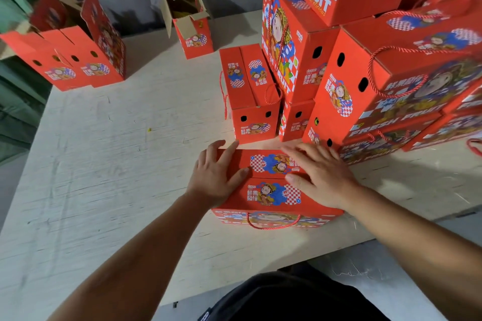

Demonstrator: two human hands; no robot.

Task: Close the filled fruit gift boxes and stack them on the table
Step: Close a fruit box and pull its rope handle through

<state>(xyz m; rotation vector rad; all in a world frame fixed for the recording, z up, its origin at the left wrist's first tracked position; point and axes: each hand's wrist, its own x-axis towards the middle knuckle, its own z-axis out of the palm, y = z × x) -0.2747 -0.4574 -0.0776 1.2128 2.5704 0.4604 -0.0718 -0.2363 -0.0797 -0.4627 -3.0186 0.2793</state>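
A red fruit gift box (271, 190) with a red rope handle stands near the table's front edge, its two top flaps folded down. My left hand (216, 177) lies flat on the left part of the lid with straight fingers. My right hand (320, 177) presses flat on the right part of the lid. Just behind stands another shut red box (250, 96). A tall stack of shut red boxes (378, 60) fills the right side.
Two open red boxes (78, 60) with raised flaps stand at the far left, and one more open box (190, 21) at the back middle. The pale wooden table (117, 151) stretches left of my hands. A grey wall runs behind.
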